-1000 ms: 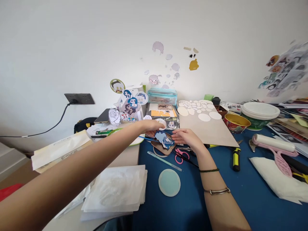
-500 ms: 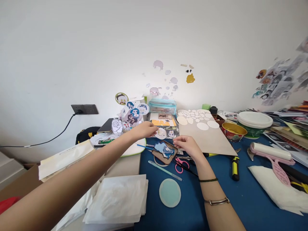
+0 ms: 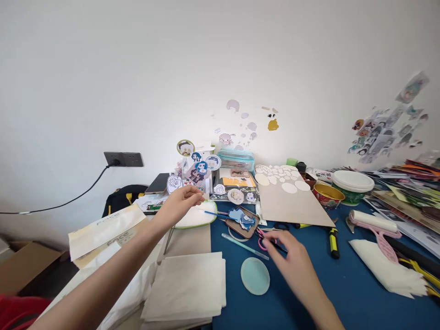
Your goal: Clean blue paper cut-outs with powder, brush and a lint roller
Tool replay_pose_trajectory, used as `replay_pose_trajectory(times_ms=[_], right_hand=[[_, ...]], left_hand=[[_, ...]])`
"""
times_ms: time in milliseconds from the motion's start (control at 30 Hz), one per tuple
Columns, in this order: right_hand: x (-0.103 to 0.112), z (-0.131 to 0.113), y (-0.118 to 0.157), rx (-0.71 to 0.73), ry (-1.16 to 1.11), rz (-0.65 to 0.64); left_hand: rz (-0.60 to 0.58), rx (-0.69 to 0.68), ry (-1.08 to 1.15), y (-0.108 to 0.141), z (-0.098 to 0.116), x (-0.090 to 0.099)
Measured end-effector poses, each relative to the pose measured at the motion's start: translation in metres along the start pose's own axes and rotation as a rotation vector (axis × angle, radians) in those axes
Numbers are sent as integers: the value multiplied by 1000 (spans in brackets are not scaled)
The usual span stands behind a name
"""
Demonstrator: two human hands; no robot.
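Observation:
My left hand [image 3: 185, 202] hovers over a white board with a green rim [image 3: 199, 217]. Its fingers are curled together, and what they pinch, if anything, cannot be made out. Lower on the right, my right hand [image 3: 292, 256] is over pink-handled scissors [image 3: 262, 243] and a thin black stick [image 3: 282, 249]. Its thumb and fingertips come together; whether they touch these is hidden. Between the hands, a small brown tray [image 3: 237, 227] carries blue paper cutouts [image 3: 244, 219]. A round cream sticker [image 3: 235, 196] lies on a clear plastic bag [image 3: 223, 197] behind it.
A pale green pen [image 3: 244, 246] and a round mint disc [image 3: 255, 276] lie on the blue mat. Stacked white sheets [image 3: 185, 286] are at front left. At right are a beige board [image 3: 292, 206], a yellow cutter [image 3: 333, 243], a pink roller [image 3: 376, 224] and a lidded tub [image 3: 353, 181].
Both hands have parted from over the plastic bag: my left moved left and down, my right came down toward the scissors. The round sticker now shows uncovered. The view has shifted slightly.

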State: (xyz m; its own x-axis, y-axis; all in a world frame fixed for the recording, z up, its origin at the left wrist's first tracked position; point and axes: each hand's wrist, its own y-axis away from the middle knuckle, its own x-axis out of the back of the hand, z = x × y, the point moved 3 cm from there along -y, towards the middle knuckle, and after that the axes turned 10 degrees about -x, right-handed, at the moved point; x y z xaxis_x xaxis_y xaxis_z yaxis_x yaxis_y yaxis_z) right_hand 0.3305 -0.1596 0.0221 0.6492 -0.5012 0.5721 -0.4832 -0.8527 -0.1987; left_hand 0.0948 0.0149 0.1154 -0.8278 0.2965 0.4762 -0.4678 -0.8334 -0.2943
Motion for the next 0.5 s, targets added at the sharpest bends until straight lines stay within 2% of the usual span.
replay_pose_trajectory(times_ms=[100, 200, 333, 500], right_hand=[[-19, 13, 44, -54, 174, -9], [-35, 21, 66, -110, 313, 18], [-44, 20, 69, -121, 402, 22], [-47, 15, 71, -138, 403, 91]], left_hand=[[-5, -51, 5, 1, 7, 2], [14, -114, -55, 3, 15, 3], [10, -243, -227, 9, 24, 7], [48, -285, -236, 21, 33, 20]])
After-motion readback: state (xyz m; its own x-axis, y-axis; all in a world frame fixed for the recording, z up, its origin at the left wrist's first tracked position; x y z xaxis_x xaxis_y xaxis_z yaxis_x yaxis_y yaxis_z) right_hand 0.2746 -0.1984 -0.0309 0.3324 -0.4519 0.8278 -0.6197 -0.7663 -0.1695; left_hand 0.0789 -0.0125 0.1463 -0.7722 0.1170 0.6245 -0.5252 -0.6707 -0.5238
